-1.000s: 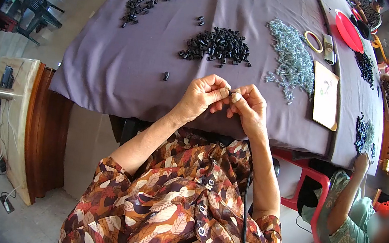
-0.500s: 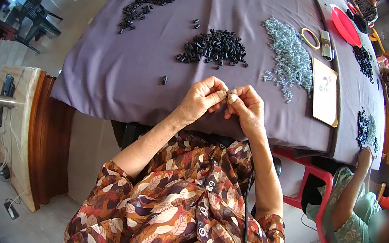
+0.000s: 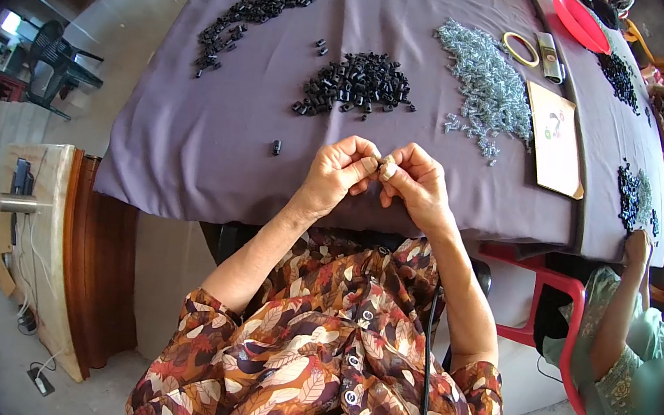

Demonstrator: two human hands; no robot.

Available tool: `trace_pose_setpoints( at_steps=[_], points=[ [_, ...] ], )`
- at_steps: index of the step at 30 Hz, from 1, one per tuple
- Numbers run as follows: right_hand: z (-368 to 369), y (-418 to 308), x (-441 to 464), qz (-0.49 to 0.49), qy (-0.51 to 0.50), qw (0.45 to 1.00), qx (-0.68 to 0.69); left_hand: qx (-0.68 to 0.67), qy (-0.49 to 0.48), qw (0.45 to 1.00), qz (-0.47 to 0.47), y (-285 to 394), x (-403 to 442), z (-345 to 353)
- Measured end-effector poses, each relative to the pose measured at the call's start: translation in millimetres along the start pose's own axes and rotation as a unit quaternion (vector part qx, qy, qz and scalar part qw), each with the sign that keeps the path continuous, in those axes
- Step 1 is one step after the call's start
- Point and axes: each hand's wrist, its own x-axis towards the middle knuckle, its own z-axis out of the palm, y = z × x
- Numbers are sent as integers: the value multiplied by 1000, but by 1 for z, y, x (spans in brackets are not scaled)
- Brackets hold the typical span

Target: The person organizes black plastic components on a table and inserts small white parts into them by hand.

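My left hand (image 3: 337, 177) and my right hand (image 3: 420, 188) meet fingertip to fingertip above the near edge of the cloth-covered table (image 3: 212, 168). Thumb and index finger are pinched on each hand. Whatever they hold between them is too small and covered to make out. Just beyond lies a heap of small black cylindrical pieces (image 3: 357, 84). One black piece (image 3: 276, 148) rests by itself to the left of my hands. Off to the right spreads a pile of small clear pieces (image 3: 491, 90).
A curved band of black pieces (image 3: 252, 11) lies farther back. Right of the clear pile are a tape roll (image 3: 520, 50), a box cutter-like grey object (image 3: 550, 58) and a board (image 3: 554, 139). A co-worker's hand (image 3: 639, 247) touches smaller piles beside a red chair (image 3: 532, 298).
The view has shifted slightly, so the table and piles appear moved. My hands stay pinched together in nearly the same place. The co-worker's hand remains by the far-right piles.
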Motion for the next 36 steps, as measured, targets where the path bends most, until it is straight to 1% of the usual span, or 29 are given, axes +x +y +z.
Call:
trace_pose_setpoints(
  at_steps=[3, 6, 9, 12, 18, 24, 27, 33, 36],
  points=[
    [1, -1, 1, 6, 0, 1000, 0, -8, -2, 1000, 7, 2, 0, 0],
    [5, -2, 1, 24, 50, 998, 2, 1, 15, 1000, 1, 1, 1, 0],
    [1, -1, 1, 9, 21, 1000, 2, 8, 21, 1000, 3, 1, 0, 2],
    [2, -1, 2, 15, 28, 999, 15, 9, 24, 1000, -7, 3, 0, 2],
    [3, -4, 1, 25, 26, 999, -2, 2, 12, 1000, -2, 2, 1, 1],
    [0, -2, 1, 40, 23, 997, 56, 13, 8, 1000, -12, 5, 1, 3],
    [0, -3, 1, 44, 31, 997, 55, -9, 2, 1000, -7, 2, 1, 2],
    [2, 0, 2, -7, 15, 1000, -2, 3, 10, 1000, -5, 4, 0, 1],
    [1, 1, 2, -31, 22, 998, -44, 39, 19, 999, 10, 1, 0, 0]
  ],
)
